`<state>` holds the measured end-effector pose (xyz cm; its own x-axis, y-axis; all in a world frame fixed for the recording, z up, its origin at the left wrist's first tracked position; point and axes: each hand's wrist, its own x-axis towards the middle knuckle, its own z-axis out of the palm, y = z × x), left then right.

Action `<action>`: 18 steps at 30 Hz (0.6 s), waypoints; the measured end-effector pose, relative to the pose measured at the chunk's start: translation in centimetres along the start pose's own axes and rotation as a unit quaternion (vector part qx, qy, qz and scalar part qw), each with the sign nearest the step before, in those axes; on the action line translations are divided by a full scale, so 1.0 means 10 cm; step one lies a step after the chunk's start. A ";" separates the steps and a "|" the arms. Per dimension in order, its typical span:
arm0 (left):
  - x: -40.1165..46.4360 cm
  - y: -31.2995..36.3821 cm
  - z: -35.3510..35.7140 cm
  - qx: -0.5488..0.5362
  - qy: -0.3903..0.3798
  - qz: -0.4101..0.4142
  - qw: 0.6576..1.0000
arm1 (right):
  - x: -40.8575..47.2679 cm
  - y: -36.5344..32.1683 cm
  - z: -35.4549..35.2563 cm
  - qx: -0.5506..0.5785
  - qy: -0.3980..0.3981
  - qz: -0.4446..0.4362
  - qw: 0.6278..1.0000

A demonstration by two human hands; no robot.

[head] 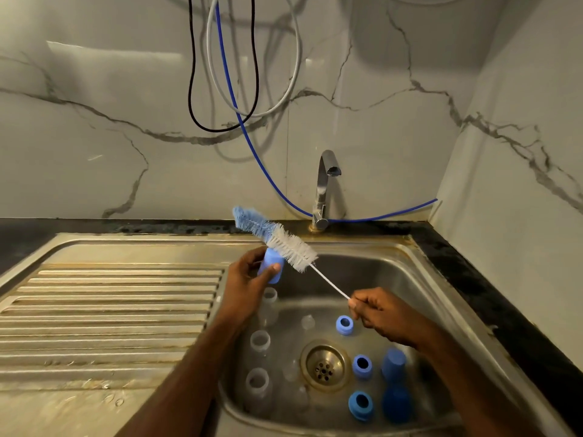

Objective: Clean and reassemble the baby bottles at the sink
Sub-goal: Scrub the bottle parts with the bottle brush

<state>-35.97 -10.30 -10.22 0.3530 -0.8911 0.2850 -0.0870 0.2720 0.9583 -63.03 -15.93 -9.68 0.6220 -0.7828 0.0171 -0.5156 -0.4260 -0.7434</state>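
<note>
Gripping a blue cap (270, 269) above the sink's (419, 280) left edge, the left hand (249, 279) should steady it while the right hand (377, 313), pinching the bottle brush's (279, 239) wire handle, guides bristles inside.

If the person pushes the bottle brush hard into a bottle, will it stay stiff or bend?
The bottle brush will probably bend: its wire handle looks very thin. The right hand pinches only the far end, so the long bristle head likely wobbles. The bristles look soft and should squash easily.
</note>
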 end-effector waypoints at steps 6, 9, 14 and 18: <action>-0.06 -0.01 0.18 0.225 0.049 0.072 0.970 | 0.14 0.02 0.17 -0.041 0.045 -0.057 0.996; -0.05 0.02 0.10 0.213 0.085 0.065 0.971 | 0.11 0.11 0.06 -0.067 0.023 -0.044 0.997; -0.06 0.04 0.17 0.220 0.068 0.082 0.970 | 0.17 0.08 0.13 -0.051 0.108 -0.059 0.991; -0.07 0.01 0.17 0.184 0.085 0.060 0.977 | 0.18 0.11 0.19 -0.052 0.063 -0.075 0.994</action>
<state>-37.78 -10.26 -10.32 0.4666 -0.7793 0.4183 -0.4553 0.1938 0.8690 -61.39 -16.95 -11.73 0.6217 -0.7544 0.2108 -0.4849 -0.5820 -0.6528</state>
